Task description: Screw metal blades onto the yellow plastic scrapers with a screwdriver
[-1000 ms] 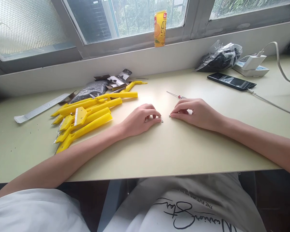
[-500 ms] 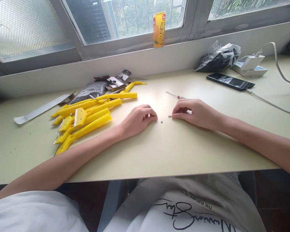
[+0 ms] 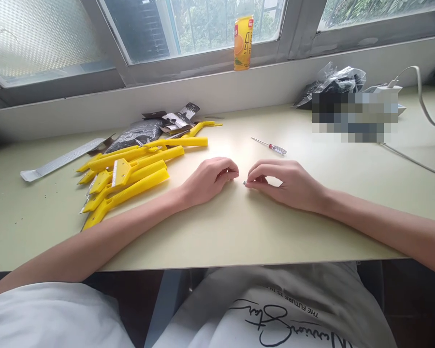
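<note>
My left hand (image 3: 217, 178) rests on the table with thumb and fingertips pinched together. Anything between those fingertips is too small or hidden to make out. Just to its right, my right hand (image 3: 281, 183) has its thumb and forefinger closed on a tiny metal nut (image 3: 244, 183) at the tabletop. A small gap separates the two hands. Behind the right hand lies a small screwdriver (image 3: 271, 146) with a clear and red handle, its shaft pointing back left.
Several yellow scrapers (image 3: 137, 186) are piled left of my left hand. Behind them lie a black plastic bag (image 3: 139, 133) and card packaging (image 3: 181, 118). A drink bottle (image 3: 243, 43) stands on the sill. Another plastic-wrapped bundle (image 3: 340, 79) and a cable (image 3: 416, 164) are back right.
My right hand has moved left and slightly nearer, from a small metal piece to the nut, uncovering the screwdriver's handle. That metal piece no longer shows on the table. My left hand stays nearly still.
</note>
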A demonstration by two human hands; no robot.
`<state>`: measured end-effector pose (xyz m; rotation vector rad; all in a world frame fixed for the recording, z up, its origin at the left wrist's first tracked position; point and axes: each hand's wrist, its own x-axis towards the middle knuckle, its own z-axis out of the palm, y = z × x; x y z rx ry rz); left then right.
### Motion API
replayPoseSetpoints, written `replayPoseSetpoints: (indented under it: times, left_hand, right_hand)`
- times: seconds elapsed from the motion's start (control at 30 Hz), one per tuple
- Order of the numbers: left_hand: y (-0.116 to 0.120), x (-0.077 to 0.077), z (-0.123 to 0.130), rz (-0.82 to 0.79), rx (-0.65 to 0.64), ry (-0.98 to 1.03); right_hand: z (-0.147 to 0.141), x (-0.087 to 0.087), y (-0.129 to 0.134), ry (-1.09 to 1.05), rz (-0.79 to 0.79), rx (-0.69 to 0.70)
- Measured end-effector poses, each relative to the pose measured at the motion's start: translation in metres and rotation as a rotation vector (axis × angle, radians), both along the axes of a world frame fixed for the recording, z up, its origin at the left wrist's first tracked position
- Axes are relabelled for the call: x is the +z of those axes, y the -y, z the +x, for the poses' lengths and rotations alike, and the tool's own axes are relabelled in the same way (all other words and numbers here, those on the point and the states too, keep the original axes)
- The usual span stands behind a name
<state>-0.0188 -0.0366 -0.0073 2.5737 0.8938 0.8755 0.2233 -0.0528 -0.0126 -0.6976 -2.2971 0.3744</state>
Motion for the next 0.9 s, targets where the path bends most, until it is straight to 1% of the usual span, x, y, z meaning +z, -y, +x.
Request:
replayPoseSetpoints:
  times: [0.07, 0.3, 0.6, 0.77, 0.9]
  left_hand:
    - [-0.0007, -0.0003, -0.0001, 0.007, 0.003, 0.0]
    - [-0.0019, -0.001, -0.0009, 0.012, -0.01, -0.011]
    - [-0.002, -0.0016, -0.0014, 0.034, 0.002, -0.015]
    - [-0.0025, -0.0022, -0.0013, 0.026, -0.026, -0.008]
    - [-0.0037, -0.0046, -0.0015, 0.037, -0.06, 0.021]
  right_hand:
    - [-0.0036, -0.0015, 0.0012, 0.006, 0.01, 0.034]
    - [-0.0042, -0.0025, -0.002, -0.008, 0.045, 0.029]
    - [-0.0082, -0.0015, -0.0072, -0.008, -0.002, 0.041]
    - [-0.008, -0.0018, -0.0083, -0.015, -0.012, 0.055]
    - [-0.0063, -0.0011, -0.0082, -0.043, -0.052, 0.025]
